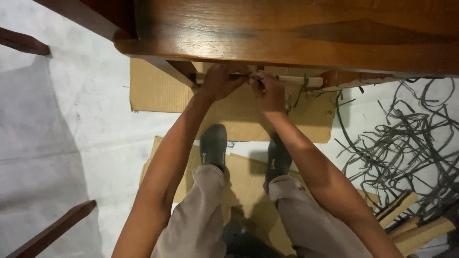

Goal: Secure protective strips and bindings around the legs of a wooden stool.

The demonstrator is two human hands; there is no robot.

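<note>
no containers in view; flattened cardboard sheets (158, 88) lie on the pale floor (71, 119) under the wooden frame (287, 33). left hand (221, 81) is curled closed around the pale rod (296, 81) just below the frame's edge, right hand (268, 91) beside it, fingers pinched on a dark strip (239, 76) at the rod. loose dark strips (406, 143) are piled well apart on the right, wood offcuts (406, 224) near them.

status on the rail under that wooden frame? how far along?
Done: dark strips already lie loose in a pile on the floor at the right. In hand: the left hand and right hand both pinch at a dark strip on the pale rail under the wooden frame. Left: a few strips still dangle from the rail beside the right hand; how much remains under the frame is hidden.
</note>
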